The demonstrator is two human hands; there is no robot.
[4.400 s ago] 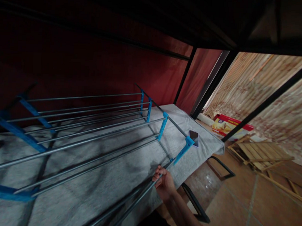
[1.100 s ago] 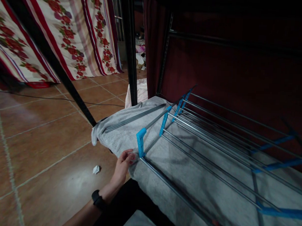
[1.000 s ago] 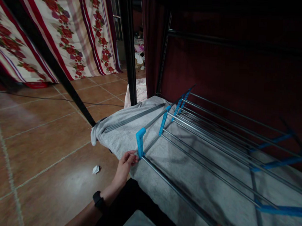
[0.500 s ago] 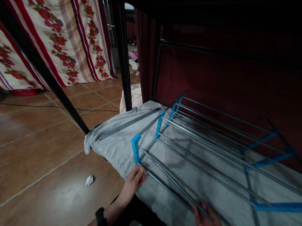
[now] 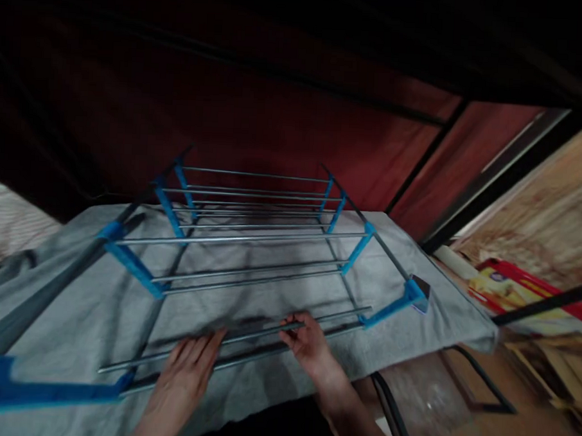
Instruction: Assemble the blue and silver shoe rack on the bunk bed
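fingers (image 5: 202, 348) of both hands on a loose rod (image 5: 252, 335), front of rack (image 5: 244, 238)

right hand (image 5: 309, 347): thumb and fingertips are pinched around the loose rod, right of its middle. left hand (image 5: 185, 377): back of the hand uppermost, fingers laid together across the same rod, left of its middle. whether these grip the rod or merely rest on it cannot be told; their undersides are hidden.

loose rod: metal, slightly oblique, lying across the front of the rack. both ends are bare and outside any bracket. the left end is near the front left bracket (image 5: 56, 393); the right end is near the front right bracket (image 5: 388, 310). contact at either end cannot be confirmed.

second rod (image 5: 251, 356): nearer the person, roughly alongside the first, spanning the two front brackets. the left hand covers part of it.

rack: on grey cloth (image 5: 386, 341); metal tubes run between blue brackets, with further rows towards the dark red backdrop (image 5: 256, 126).

surroundings: a phone (image 5: 421, 293) on the cloth, partly covered by the front right bracket. a red and yellow box (image 5: 514, 289) is at far right, with wooden slats (image 5: 554, 377) near it, blurred.
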